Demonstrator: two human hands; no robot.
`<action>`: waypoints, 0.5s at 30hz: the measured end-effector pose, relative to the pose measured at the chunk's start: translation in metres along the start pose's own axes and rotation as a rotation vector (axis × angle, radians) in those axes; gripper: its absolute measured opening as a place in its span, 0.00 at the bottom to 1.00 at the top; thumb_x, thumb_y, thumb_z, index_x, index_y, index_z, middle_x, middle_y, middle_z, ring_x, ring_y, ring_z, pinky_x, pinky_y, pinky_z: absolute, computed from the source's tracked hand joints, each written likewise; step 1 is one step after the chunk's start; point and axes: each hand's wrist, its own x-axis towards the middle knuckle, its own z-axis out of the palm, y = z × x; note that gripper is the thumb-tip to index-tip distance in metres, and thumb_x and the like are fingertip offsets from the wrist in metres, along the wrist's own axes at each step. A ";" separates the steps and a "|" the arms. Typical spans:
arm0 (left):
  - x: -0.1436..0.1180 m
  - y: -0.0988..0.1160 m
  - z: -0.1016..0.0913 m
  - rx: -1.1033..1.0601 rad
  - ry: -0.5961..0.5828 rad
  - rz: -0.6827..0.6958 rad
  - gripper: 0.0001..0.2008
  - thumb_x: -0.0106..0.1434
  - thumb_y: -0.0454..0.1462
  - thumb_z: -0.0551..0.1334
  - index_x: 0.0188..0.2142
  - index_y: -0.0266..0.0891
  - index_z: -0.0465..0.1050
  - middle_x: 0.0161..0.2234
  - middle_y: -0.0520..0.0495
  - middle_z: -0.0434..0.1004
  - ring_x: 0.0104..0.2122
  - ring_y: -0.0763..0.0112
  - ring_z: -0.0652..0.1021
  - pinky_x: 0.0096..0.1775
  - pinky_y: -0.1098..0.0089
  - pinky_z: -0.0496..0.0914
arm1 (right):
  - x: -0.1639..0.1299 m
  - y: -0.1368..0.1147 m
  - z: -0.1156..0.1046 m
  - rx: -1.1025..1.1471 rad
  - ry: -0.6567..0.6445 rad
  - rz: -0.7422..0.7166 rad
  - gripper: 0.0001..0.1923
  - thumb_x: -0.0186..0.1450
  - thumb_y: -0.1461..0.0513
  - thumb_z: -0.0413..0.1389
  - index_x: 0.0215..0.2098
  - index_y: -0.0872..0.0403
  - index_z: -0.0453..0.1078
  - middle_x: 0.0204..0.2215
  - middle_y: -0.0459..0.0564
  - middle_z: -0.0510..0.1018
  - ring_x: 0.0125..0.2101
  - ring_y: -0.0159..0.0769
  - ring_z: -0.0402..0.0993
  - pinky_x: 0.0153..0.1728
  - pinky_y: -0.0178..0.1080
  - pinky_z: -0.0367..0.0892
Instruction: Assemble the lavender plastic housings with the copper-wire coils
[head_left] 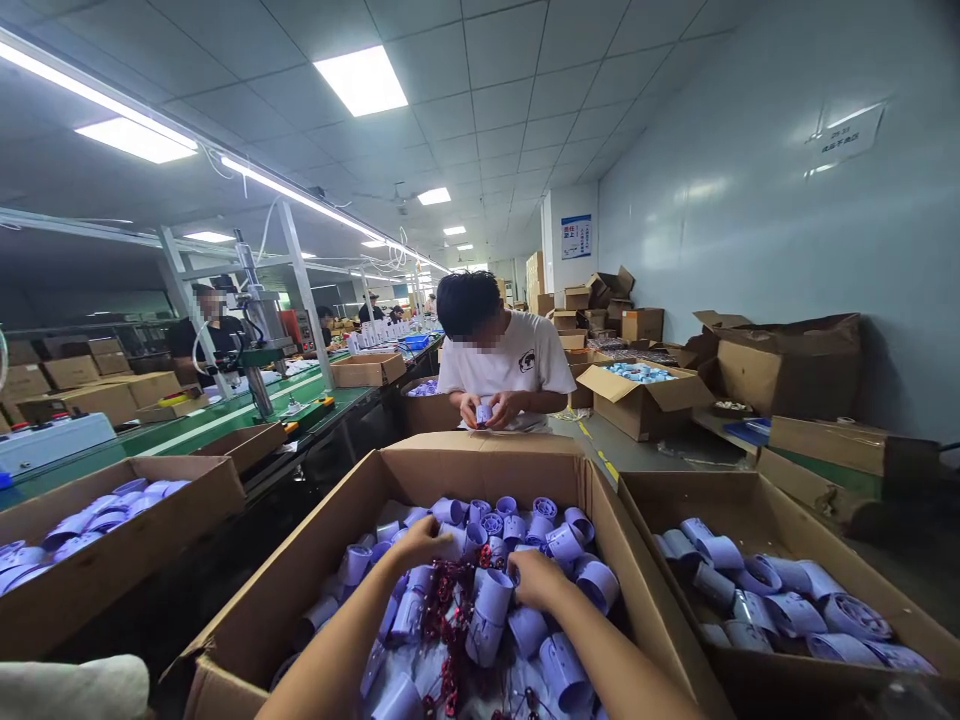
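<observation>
Big picture first: three open cartons of lilac parts sit around the wearer, flaps folded out so both arms can dive straight in. The middle carton [315,545] is the largest and the one being worked, heaped with lilac plastic cups [491,600], far too many to count, lying every which way, with a tangle of dark red wired parts [444,625] running down the centre of the heap. The right carton [757,505], set against the middle one's right wall, holds roughly a dozen similar pieces in a looser layer; the left carton [135,540] stands apart across a gap, filled with the same kind of lilac parts. One co-worker [506,365] beyond the far edge fingers a single lilac piece. Now the hands, two of them: the left hand [420,545] lies palm-down, fingers curled into the cups near the far wall, though what it grips I cannot tell; the right hand [536,578] is loosely closed, fingertips on one upright cup beside the wires.
</observation>
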 end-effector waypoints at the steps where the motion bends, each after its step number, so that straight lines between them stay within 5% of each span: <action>1: 0.001 0.002 -0.003 -0.056 0.025 0.003 0.18 0.54 0.49 0.65 0.26 0.39 0.62 0.23 0.56 0.62 0.26 0.73 0.67 0.27 0.73 0.60 | 0.001 -0.001 -0.002 0.030 0.019 -0.001 0.15 0.47 0.73 0.58 0.31 0.51 0.75 0.35 0.52 0.81 0.40 0.48 0.76 0.36 0.41 0.64; 8: -0.009 0.021 -0.003 -0.372 0.022 0.042 0.24 0.45 0.53 0.68 0.26 0.39 0.62 0.22 0.57 0.63 0.24 0.76 0.65 0.25 0.74 0.57 | 0.009 -0.011 -0.024 0.385 0.254 -0.066 0.11 0.46 0.72 0.58 0.25 0.52 0.74 0.21 0.45 0.76 0.27 0.37 0.73 0.29 0.35 0.61; 15: -0.023 0.043 0.002 -0.681 -0.088 0.071 0.18 0.45 0.43 0.70 0.26 0.39 0.63 0.28 0.53 0.67 0.28 0.74 0.71 0.31 0.74 0.64 | 0.010 -0.025 -0.048 0.894 0.509 -0.173 0.12 0.53 0.55 0.57 0.33 0.52 0.74 0.23 0.45 0.75 0.25 0.35 0.70 0.28 0.36 0.64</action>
